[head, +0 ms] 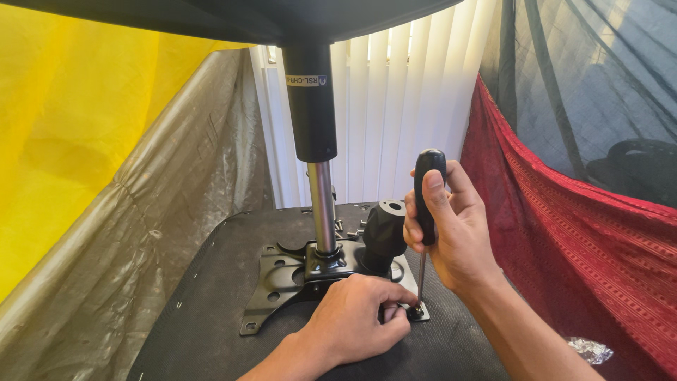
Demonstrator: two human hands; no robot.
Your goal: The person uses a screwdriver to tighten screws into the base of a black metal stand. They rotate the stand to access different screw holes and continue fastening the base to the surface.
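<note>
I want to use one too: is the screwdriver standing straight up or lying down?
Upright. The right hand grips the screwdriver by its black handle, tip down on a screw at the metal plate's corner, beside the left hand.

Black handle of the slim steel screwdriver (429, 185) half wrapped by the right hand (455, 233); shaft tip lost among the left hand (352, 317) fingertips at lower centre. Screw under that tip too small to make out. Near right corner of the black stamped metal mounting plate (278, 279) covered by the left hand. Black gas-lift cylinder (310, 106) cut off above by a dark base at the top edge. Small loose screws (350, 229) behind the plate, uncountable. Crumpled silver foil (591, 348) at lower right, indistinct.
</note>
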